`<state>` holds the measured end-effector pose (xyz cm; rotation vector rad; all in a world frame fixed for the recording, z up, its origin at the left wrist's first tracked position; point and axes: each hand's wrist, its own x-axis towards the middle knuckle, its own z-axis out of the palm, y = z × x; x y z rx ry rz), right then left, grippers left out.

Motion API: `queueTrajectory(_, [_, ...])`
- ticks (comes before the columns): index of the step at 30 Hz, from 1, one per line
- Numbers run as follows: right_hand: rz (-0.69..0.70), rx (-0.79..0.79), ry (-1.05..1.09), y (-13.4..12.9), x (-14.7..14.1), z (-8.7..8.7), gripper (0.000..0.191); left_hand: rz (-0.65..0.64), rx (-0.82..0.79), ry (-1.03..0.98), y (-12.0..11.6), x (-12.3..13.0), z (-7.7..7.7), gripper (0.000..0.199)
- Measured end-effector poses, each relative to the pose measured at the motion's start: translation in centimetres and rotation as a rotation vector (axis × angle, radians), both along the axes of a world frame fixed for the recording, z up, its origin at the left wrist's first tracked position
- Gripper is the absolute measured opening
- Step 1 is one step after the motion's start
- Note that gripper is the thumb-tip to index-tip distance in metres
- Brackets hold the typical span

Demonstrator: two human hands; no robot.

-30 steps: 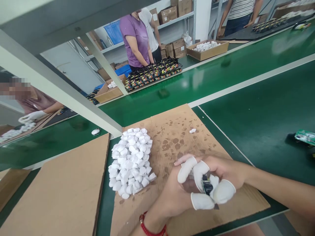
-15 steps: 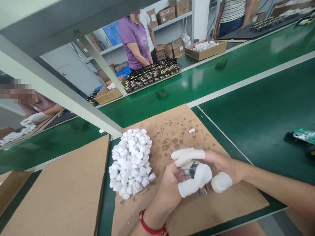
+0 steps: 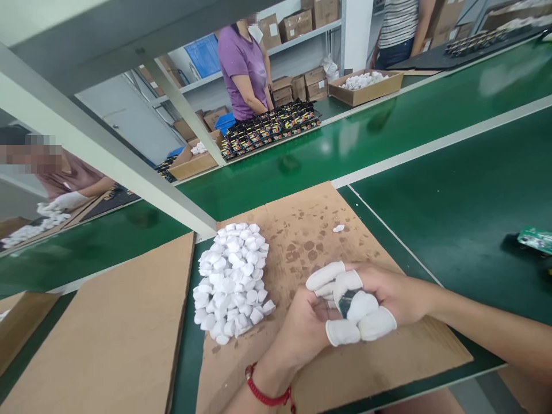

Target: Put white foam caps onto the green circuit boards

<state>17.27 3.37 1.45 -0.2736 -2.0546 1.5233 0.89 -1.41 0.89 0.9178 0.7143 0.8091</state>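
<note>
Over a cardboard sheet (image 3: 371, 368), my left hand (image 3: 307, 319) and my right hand (image 3: 386, 296) come together around one small piece. That piece is a small circuit board (image 3: 345, 302), dark green, with a rounded white cap (image 3: 361, 306) against it. White finger cots cover several fingertips on both hands. My left thumb presses near the cap's lower left side, while my right thumb and fingers close around the right and top. The board's underside is hidden by the fingers. A heap of white caps (image 3: 233, 282) lies left of my hands.
A small white scrap (image 3: 338, 228) lies on the cardboard's far part. Another green circuit board (image 3: 535, 238) rests at the right. A slanted metal post (image 3: 129, 158) rises behind the heap. Co-workers stand across the green belt (image 3: 267, 190), near rows of assembled boards (image 3: 271, 129) and a box of white pieces (image 3: 366, 89).
My right thumb has moved left from apart onto the white cap. The fingers of both hands have closed in around the piece, and the red and metal leads below it no longer show.
</note>
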Motion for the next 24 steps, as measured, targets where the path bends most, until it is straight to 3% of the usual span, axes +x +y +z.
queueTrajectory(7, [0.095, -0.266, 0.009, 0.0, 0.4, -0.6, 0.047, 0.032, -0.092, -0.015, 0.0, 0.5, 0.4, 0.049])
queueTrajectory(11, [0.108, -0.206, -0.065, 0.4, 0.6, -0.4, 0.042, 0.023, -0.126, -0.031, -0.1, 0.8, 0.6, 0.055])
queueTrajectory(18, [0.116, 0.006, 0.072, 0.8, 0.2, -0.3, 0.043, 0.066, -0.101, -0.019, -0.3, 1.3, 0.7, 0.067])
queueTrajectory(24, [0.099, 0.009, 0.138, 0.2, -0.1, -0.3, 0.052, 0.021, -0.064, -0.02, -0.2, 0.5, 0.2, 0.078])
